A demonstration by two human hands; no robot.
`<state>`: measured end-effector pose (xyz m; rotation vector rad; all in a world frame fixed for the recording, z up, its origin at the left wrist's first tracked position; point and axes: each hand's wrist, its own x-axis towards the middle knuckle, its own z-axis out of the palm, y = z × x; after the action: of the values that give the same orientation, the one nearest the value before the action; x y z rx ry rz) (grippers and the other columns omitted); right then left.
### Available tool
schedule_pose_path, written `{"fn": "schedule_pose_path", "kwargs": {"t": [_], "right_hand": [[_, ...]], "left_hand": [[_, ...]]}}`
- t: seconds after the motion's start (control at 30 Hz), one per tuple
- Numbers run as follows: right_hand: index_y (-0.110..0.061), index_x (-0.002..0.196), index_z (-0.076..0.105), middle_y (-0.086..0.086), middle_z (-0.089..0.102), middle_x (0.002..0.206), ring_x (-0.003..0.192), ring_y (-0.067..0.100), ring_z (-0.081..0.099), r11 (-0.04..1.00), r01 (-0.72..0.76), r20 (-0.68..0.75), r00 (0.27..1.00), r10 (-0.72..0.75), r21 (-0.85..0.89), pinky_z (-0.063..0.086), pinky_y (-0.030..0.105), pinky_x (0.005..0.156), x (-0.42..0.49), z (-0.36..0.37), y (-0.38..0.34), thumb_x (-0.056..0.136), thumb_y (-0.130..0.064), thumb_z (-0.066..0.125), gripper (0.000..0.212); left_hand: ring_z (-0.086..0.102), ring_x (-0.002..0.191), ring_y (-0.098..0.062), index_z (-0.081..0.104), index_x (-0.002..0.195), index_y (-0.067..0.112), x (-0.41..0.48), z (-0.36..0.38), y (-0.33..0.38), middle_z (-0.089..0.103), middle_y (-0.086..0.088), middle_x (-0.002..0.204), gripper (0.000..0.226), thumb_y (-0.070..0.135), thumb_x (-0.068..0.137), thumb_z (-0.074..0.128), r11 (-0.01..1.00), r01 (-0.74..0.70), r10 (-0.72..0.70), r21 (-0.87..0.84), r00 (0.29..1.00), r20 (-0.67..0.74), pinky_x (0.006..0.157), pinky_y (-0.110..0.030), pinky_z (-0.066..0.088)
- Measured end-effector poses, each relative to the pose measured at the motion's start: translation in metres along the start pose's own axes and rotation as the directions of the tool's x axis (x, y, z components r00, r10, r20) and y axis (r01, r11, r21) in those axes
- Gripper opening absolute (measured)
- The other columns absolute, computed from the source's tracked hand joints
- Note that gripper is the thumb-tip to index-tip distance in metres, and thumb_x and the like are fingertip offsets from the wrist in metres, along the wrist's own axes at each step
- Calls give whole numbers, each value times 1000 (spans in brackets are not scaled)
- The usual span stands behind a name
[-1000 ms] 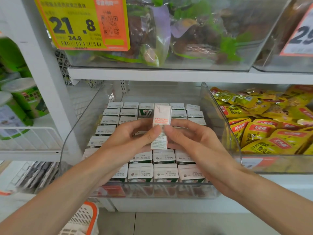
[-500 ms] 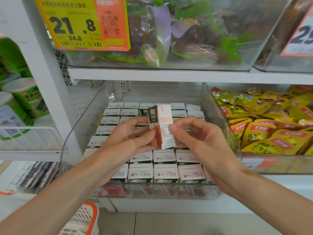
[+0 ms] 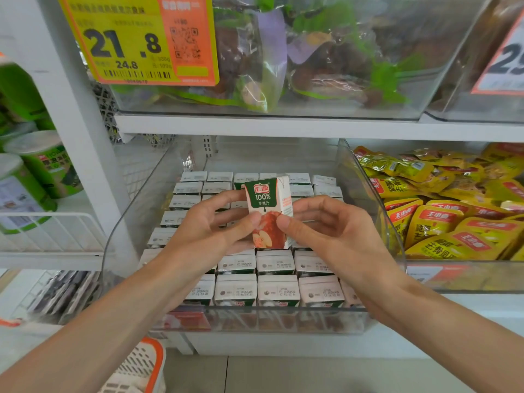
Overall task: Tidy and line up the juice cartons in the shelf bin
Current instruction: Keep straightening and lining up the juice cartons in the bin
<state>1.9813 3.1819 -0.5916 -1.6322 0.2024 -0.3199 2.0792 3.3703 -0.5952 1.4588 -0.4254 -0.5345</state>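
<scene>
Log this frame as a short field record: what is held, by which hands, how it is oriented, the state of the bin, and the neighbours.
held item: juice carton, upright, apple front toward the camera
left hand: thumb on the carton front
right hand: thumb on the carton front
position: above the rows, not set down
bin: clear, cartons standing in rows, tops up
right neighbour: yellow snack packets
above: price tag reading 21.8

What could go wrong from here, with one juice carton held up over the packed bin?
1. The carton is pinched only by the fingertips of the left hand and right hand; it could slip onto the rows below.
2. The cartons in the clear bin look tightly packed, so pushing it back in might tip or skew neighbours.
3. Its slot is hidden behind the hands, so it may be misplaced.
</scene>
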Motion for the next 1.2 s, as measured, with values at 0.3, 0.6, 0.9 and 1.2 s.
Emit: {"fn": "schedule_pose_path", "kwargs": {"t": [0.3, 0.6, 0.9, 1.2], "right_hand": [[-31, 111, 81, -10, 81, 103, 97, 7, 76, 994, -58, -54, 997, 54, -91, 59, 27, 87, 3, -2, 2, 92, -40, 78, 21], [-25, 108, 80, -5, 82, 100, 94, 12, 78, 996, -88, -48, 995, 86, -32, 61, 28, 84, 3, -4, 4, 91, -32, 81, 19], [-19, 120, 71, -4, 82, 105, 102, 10, 77, 995, -100, 117, 988, 98, 12, 58, 17, 88, 1, 7, 5, 78, -34, 89, 49], [-26, 133, 68, -8, 77, 124, 118, 10, 72, 997, -72, 164, 984, 72, -6, 53, 34, 106, 2, 4, -3, 89, -24, 83, 46]], "left_hand": [[78, 104, -23, 68, 127, 25, -1, -1, 2, 79, -3, 115, 38, 20, 90, 74, 999, -37, 37, -1, 999, -37, 83, -27, 63], [78, 102, -19, 74, 120, 28, 0, -1, 2, 80, 1, 113, 38, 31, 82, 78, 997, -58, 61, 40, 996, -62, 81, -23, 62], [74, 107, -5, 70, 118, 32, -2, 4, 3, 76, 14, 117, 51, 49, 72, 83, 987, -69, 77, 146, 996, -45, 91, -28, 57], [72, 117, -13, 61, 127, 31, -4, 2, 4, 77, 5, 121, 50, 40, 81, 79, 997, -48, 45, 64, 997, 62, 98, -27, 59]]}}
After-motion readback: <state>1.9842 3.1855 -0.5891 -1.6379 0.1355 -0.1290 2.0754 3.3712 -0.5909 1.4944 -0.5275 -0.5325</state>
